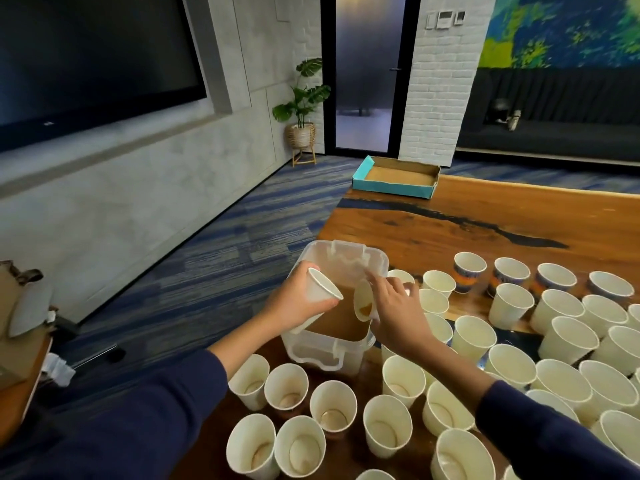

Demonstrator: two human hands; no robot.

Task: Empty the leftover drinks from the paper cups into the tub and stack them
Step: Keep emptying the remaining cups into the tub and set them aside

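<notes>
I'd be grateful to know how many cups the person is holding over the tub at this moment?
2. The left hand grips a white cup tilted over the tub; the right hand tips another cup, brown liquid still inside, over the tub's right side.

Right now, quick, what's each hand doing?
Left hand: holding a white paper cup, tipped over the clear plastic tub.
Right hand: holding a tilted paper cup with brown drink inside, over the tub.
</notes>
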